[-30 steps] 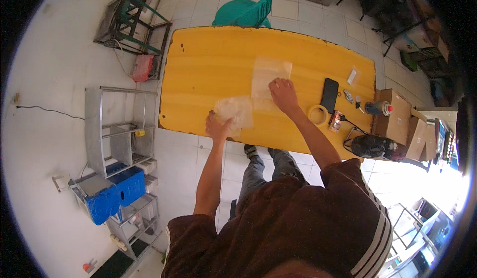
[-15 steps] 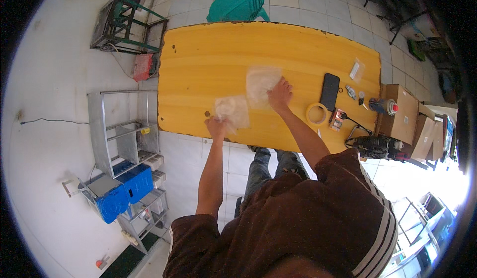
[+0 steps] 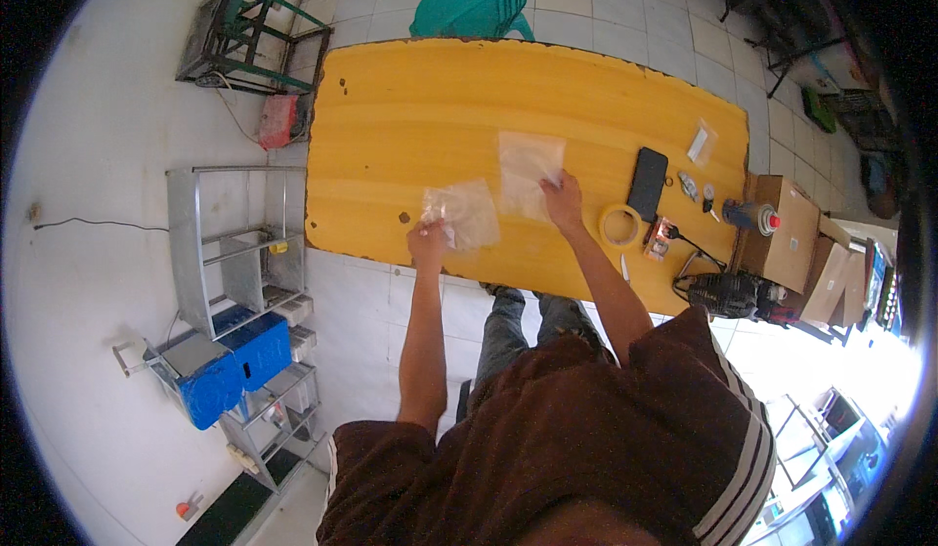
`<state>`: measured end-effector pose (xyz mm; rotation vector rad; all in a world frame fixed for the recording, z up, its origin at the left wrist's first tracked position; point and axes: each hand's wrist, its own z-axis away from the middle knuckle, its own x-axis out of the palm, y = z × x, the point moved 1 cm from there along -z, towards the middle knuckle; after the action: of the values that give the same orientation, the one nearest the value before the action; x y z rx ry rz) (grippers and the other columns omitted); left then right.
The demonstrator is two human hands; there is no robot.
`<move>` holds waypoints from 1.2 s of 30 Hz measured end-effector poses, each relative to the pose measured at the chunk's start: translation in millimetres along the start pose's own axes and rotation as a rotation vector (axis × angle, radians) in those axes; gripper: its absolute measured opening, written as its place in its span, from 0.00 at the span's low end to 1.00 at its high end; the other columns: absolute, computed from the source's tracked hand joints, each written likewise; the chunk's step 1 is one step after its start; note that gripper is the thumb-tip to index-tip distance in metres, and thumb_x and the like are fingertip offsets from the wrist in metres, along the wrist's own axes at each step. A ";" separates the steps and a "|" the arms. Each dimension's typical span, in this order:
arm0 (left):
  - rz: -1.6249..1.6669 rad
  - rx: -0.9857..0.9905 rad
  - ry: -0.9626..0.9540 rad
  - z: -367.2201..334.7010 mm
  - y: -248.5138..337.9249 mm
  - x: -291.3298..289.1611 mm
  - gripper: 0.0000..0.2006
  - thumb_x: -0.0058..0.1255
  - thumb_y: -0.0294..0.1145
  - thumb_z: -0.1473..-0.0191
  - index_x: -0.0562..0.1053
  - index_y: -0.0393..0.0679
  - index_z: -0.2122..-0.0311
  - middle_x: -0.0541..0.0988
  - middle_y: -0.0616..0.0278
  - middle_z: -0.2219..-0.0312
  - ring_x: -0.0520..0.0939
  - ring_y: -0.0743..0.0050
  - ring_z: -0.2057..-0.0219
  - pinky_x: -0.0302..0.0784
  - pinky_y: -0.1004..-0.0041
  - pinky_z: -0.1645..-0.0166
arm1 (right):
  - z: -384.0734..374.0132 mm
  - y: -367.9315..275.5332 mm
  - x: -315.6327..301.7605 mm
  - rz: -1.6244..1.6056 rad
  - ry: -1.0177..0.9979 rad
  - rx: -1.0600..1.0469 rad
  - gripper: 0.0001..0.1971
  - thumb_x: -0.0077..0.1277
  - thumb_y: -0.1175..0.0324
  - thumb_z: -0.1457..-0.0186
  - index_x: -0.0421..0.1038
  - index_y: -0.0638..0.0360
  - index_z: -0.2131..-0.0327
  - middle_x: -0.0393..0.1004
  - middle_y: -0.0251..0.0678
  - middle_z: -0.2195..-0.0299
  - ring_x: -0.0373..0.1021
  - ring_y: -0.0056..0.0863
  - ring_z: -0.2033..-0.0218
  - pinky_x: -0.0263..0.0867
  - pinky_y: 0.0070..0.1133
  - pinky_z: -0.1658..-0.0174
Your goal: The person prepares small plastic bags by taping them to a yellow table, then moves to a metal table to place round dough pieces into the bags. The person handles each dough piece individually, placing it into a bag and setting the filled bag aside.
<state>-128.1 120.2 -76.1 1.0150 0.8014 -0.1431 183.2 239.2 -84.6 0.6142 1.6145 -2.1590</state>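
Two clear plastic bags are over the yellow table [image 3: 391, 106]. My left hand [image 3: 426, 242], near the table's front edge, is closed on the lower left corner of the nearer plastic bag [image 3: 471, 212]. Farther off and to the right, the second plastic bag [image 3: 529, 160] has its right side pinched in my closed right hand [image 3: 563, 200]. A gap separates the two bags, and both look thin and flat. Right of my right hand lies a roll of yellow tape [image 3: 606, 229], with a black phone [image 3: 647, 183] beyond it.
Along the table's right side are a small packet [image 3: 660, 238], a knife-like blade [image 3: 625, 269], a spray can [image 3: 750, 217], a black fan-like device [image 3: 721, 295] and cardboard boxes [image 3: 782, 243]. A green chair [image 3: 459, 7] stands behind the table; a metal shelf [image 3: 192, 253] is at left.
My right hand has moved slightly right and nearer, drawing the second bag right with it. The bag in my left hand has turned a little and spread to the right.
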 end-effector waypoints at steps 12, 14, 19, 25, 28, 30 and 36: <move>-0.513 -0.097 0.190 13.5 41.4 47.2 0.27 0.71 0.45 0.58 0.75 0.34 0.60 0.81 0.50 0.68 0.81 0.48 0.57 0.81 0.57 0.57 | 30.6 25.3 -128.2 -0.439 -0.195 0.173 0.18 0.60 0.61 0.38 0.76 0.62 0.50 0.80 0.32 0.57 0.71 0.22 0.57 0.67 0.23 0.52; -0.540 -0.209 0.252 23.2 49.7 52.2 0.33 0.73 0.48 0.61 0.73 0.33 0.57 0.81 0.47 0.66 0.81 0.43 0.55 0.82 0.54 0.54 | 45.0 31.9 -154.9 -0.466 -0.247 0.219 0.19 0.60 0.61 0.38 0.76 0.63 0.49 0.80 0.32 0.55 0.73 0.22 0.55 0.67 0.22 0.50; -0.366 -0.399 0.266 15.6 41.4 64.5 0.38 0.74 0.48 0.63 0.72 0.30 0.53 0.82 0.43 0.62 0.84 0.45 0.58 0.82 0.54 0.52 | 83.5 57.7 -212.8 -0.651 -0.115 0.295 0.18 0.58 0.63 0.36 0.74 0.59 0.47 0.79 0.29 0.56 0.73 0.19 0.54 0.67 0.21 0.50; -0.167 -0.288 -0.073 -1.8 4.7 56.9 0.32 0.75 0.38 0.61 0.75 0.31 0.52 0.83 0.45 0.58 0.85 0.46 0.61 0.81 0.59 0.57 | 114.0 71.0 -229.2 -0.739 -0.069 0.365 0.18 0.57 0.61 0.35 0.74 0.58 0.46 0.78 0.28 0.54 0.73 0.21 0.51 0.68 0.23 0.48; 0.404 -0.325 -0.136 5.5 23.3 52.2 0.23 0.71 0.34 0.56 0.78 0.35 0.55 0.84 0.48 0.61 0.85 0.48 0.63 0.79 0.61 0.56 | 112.7 63.2 -217.7 -0.742 -0.117 0.372 0.18 0.58 0.61 0.36 0.74 0.59 0.46 0.78 0.29 0.54 0.73 0.22 0.52 0.68 0.24 0.47; 0.359 -0.127 -0.193 17.1 46.7 33.0 0.19 0.66 0.30 0.53 0.78 0.34 0.55 0.84 0.51 0.63 0.85 0.53 0.62 0.79 0.64 0.56 | 110.8 53.7 -207.0 -0.757 -0.140 0.355 0.18 0.58 0.61 0.36 0.74 0.60 0.46 0.79 0.30 0.53 0.74 0.23 0.52 0.68 0.24 0.47; -0.021 0.175 -0.580 50.9 129.9 -50.4 0.14 0.58 0.21 0.50 0.80 0.34 0.56 0.83 0.56 0.59 0.83 0.55 0.56 0.78 0.64 0.50 | 79.6 12.4 -189.4 -0.710 -0.325 0.143 0.19 0.57 0.63 0.37 0.74 0.65 0.47 0.81 0.39 0.54 0.76 0.29 0.51 0.70 0.28 0.46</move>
<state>-77.5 137.7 62.2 1.0559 0.2713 -0.5077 338.4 166.3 29.3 -0.3357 1.6560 -2.6886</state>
